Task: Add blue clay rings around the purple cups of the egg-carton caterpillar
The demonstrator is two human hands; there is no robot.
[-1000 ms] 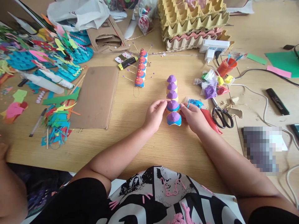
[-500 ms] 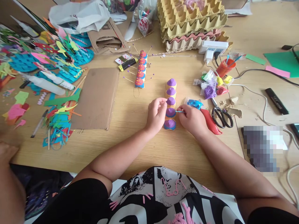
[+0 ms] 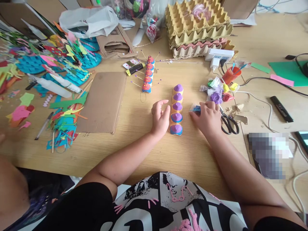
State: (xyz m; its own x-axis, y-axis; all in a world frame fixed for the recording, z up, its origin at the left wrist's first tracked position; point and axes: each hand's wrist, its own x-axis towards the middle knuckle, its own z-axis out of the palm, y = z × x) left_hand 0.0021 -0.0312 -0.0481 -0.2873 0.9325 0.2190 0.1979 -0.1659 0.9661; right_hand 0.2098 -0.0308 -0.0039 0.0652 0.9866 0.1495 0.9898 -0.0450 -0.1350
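A strip of egg-carton cups (image 3: pixel 176 108) stands upright on the table, each cup topped with purple clay. Blue clay rings the two cups closest to me. Just left of the strip is my left hand (image 3: pixel 160 118), its fingers loosely curved and apart, holding nothing. To the right, my right hand (image 3: pixel 209 117) has its thumb and fingers around a small plastic packet of blue clay (image 3: pixel 196 108), which lies partly under it. The black-handled scissors (image 3: pixel 229 123) are partly hidden behind that hand. A finished-looking red and blue caterpillar (image 3: pixel 148 74) with pin-like legs stands farther back.
Cardboard (image 3: pixel 102 102) and paper scraps (image 3: pixel 66 120) lie at left, beside glue bottles (image 3: pixel 51 86). Egg trays (image 3: pixel 198 27) and a power strip (image 3: pixel 220 54) stand at the back. Clay bags (image 3: pixel 216 94), an orange cup (image 3: pixel 231 75) and cables (image 3: pixel 271 109) occupy the right.
My right hand has moved right, from the cup strip to the blue packet, and the thin light-blue stick it held no longer shows. My left hand has drawn slightly away from the strip and opened.
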